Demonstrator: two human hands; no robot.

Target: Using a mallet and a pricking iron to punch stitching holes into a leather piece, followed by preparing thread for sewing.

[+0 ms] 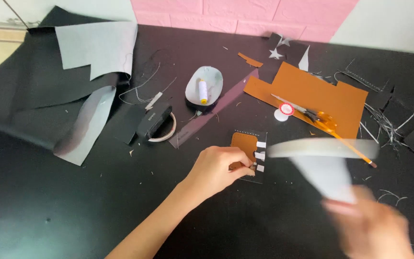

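Note:
My left hand [215,169] presses down on a small black leather piece [250,156] with a brown patch and three short white strips along its right side. My right hand [372,228] is blurred at the lower right and holds a pale grey sheet [329,165] lifted above the table, just right of the leather piece.
A black table [49,201] carries large black-and-grey sheets [87,72] at the left, a brown leather sheet [312,93] with orange-handled scissors [319,117], a thread spool in a grey dish [203,86], a clear ruler [216,110], a black tape dispenser [155,121], and scraps at the right.

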